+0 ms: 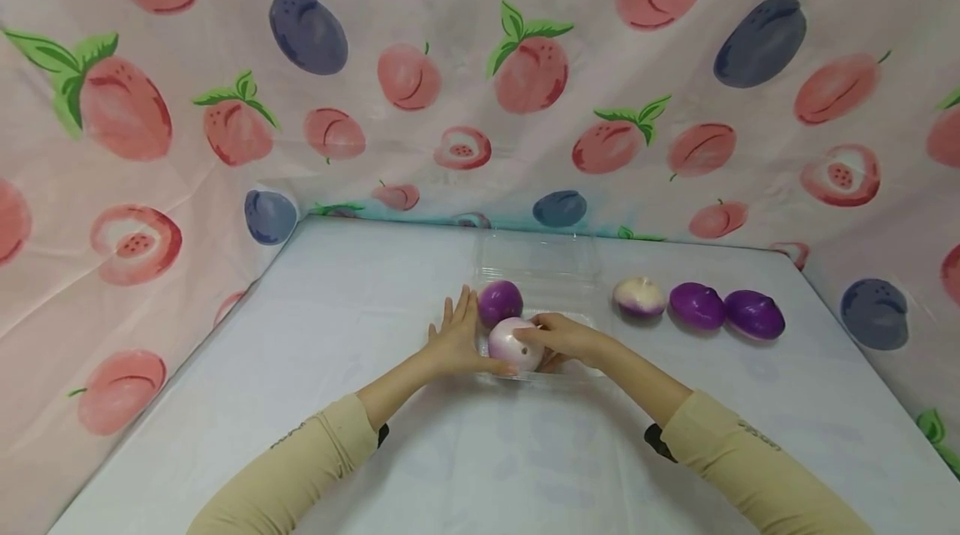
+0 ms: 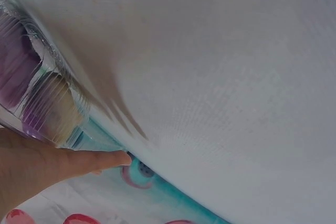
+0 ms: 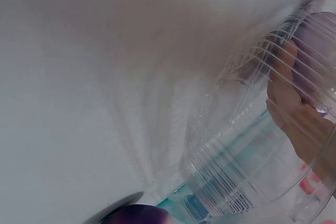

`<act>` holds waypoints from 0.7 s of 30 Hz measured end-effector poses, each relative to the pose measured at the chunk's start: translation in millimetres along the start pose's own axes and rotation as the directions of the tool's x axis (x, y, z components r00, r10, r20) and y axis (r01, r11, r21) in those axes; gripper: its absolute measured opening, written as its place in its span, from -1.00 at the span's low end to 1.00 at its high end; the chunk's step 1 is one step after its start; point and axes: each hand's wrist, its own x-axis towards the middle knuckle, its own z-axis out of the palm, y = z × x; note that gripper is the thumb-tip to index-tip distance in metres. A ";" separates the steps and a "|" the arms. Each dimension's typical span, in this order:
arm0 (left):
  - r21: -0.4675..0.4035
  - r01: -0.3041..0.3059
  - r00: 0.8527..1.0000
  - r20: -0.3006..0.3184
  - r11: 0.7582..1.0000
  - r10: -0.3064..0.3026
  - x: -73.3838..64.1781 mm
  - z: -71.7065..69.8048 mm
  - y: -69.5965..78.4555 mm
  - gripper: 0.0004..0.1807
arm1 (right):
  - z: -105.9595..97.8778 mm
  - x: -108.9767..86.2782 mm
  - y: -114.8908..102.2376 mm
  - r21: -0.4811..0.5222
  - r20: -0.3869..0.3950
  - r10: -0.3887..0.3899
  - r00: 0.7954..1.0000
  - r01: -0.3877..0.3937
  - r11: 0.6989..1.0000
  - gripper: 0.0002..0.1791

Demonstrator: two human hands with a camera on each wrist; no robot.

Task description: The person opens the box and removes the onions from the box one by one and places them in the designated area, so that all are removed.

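A clear plastic clamshell box (image 1: 577,320) stands on the white table with its lid (image 1: 536,252) folded back. Inside, at the back left, lies a purple onion (image 1: 500,302). In front of it is a pale onion (image 1: 512,343), gripped by my right hand (image 1: 567,338) from its right side. Through the ribbed clear wall (image 3: 226,156) in the right wrist view, the right fingers (image 3: 283,80) curl against this onion (image 3: 315,61). My left hand (image 1: 454,347) is spread along the box's left side, fingers straight, its thumb near the front rim. The left wrist view shows that hand (image 2: 37,166) beside the wall.
Right of the box sit a white-and-purple onion (image 1: 639,298) and two purple onions, one nearer (image 1: 697,307) and one farther right (image 1: 754,315). A fruit-print cloth (image 1: 465,210) rises behind the table and along both sides.
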 end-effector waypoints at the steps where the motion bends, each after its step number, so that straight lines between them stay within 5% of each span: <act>1: -0.003 -0.002 1.000 -0.001 1.000 0.002 0.1 0.1 -0.3 0.46 | -0.6 -0.5 0.1 0.000 0.002 -0.002 1.000 0.002 1.000 -0.39; 21: -0.010 -0.005 1.000 0.003 1.000 0.005 1.4 1.1 -1.7 0.47 | -14.8 -15.8 2.3 0.113 -0.048 -0.065 0.997 0.070 0.991 -0.35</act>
